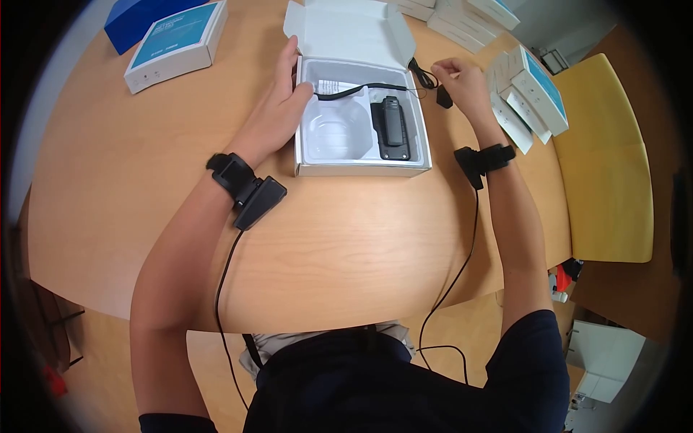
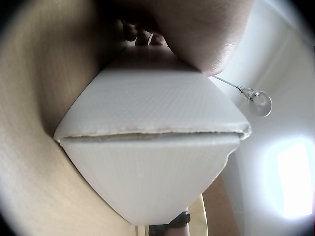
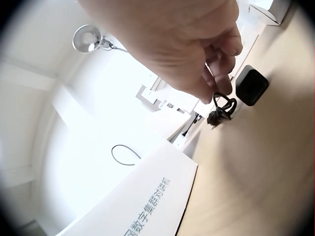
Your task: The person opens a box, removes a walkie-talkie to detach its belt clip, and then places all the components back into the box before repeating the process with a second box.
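A white box [image 1: 361, 172] stands with its lid [image 1: 354, 32] up; a moulded white tray [image 1: 314, 144] lines it. In the tray's right compartment lies a black handheld radio [image 1: 392, 128]. A black wrist strap [image 1: 354, 91] crosses the tray, its thin loop over the right rim. My left hand [image 1: 278, 112] grips the box's left wall, the thumb at the rim beside the strap's end. Right of the box, my right hand [image 1: 465, 86] pinches a coiled black cable [image 3: 224, 109] with its fingertips. A black power adapter [image 3: 251, 85] sits on the table next to those fingers.
A white and teal box [image 1: 177, 47] and a blue box [image 1: 144, 18] stand at the back left. More white boxes [image 1: 538, 90] are at the right, by a yellow chair [image 1: 606, 159]. Wires [image 1: 473, 238] trail from both wrist cameras over the table edge.
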### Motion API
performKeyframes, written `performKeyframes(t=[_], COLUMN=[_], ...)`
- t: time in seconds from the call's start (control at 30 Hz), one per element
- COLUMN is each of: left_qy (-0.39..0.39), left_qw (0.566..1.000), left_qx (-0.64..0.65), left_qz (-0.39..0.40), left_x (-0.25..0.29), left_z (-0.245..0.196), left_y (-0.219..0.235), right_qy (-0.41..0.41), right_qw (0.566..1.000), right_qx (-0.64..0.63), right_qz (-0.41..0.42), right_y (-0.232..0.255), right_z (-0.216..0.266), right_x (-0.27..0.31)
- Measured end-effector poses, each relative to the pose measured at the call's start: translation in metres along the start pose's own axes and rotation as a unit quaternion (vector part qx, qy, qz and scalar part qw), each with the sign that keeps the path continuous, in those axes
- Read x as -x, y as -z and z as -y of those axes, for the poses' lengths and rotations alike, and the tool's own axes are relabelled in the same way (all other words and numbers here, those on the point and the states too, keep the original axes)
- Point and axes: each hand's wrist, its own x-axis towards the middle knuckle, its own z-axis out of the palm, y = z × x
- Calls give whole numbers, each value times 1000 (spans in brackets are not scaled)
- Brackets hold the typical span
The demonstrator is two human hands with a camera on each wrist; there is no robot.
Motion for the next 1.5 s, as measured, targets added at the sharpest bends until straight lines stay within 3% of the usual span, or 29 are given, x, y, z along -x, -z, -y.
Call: performKeyframes(t=[0.03, 0.13, 0.23, 0.27, 0.37, 0.6, 0.7, 0.8, 0.9, 1.13, 1.23, 1.37, 1.47, 1.5], left_qy=[0, 0, 2, 3, 8, 0, -1, -1, 7, 3, 6, -2, 1, 0], left_qw=[1000, 1000, 1000, 1000, 1000, 1000, 1000, 1000, 1000, 1000, 1000, 1000, 1000, 1000], left_qx=[-1, 1, 0, -1, -7, -9, -14, -9, -17, -7, -2, 11, 17, 10], left_qz=[0, 4, 4, 3, 1, 0, -3, -2, -4, -1, 5, 12, 9, 8], left_x=[0, -1, -1, 0, 0, -1, 0, -1, 0, 0, 0, 0, 1, 0], left_z=[0, 3, 3, 2, -1, 5, 4, 5, 2, 0, -1, -1, -1, 0], left_y=[0, 1, 1, 1, 1, 1, 0, 0, 0, 0, 1, 2, 1, 1], right_qy=[23, 87, 175, 164, 216, 190, 76, 57, 18, -51, -50, 27, 114, 135], right_qw=[999, 995, 971, 971, 963, 967, 989, 981, 965, 995, 995, 999, 987, 981], right_qx=[0, -42, -34, -18, 17, 10, -88, -185, -252, -81, -49, -37, -110, -124], right_qz=[-27, 5, 157, 173, 160, 169, 88, -33, -76, 30, 71, -27, -8, 57], right_y=[2, 10, 11, 10, 2, 5, 22, 30, 38, 8, 2, 6, 10, 11], right_z=[13, 61, 91, 101, 101, 101, 109, 71, 52, -3, -2, 19, 61, 74], right_x=[3, 16, 25, 29, 30, 25, 27, 6, -1, 3, 9, 8, 16, 17])
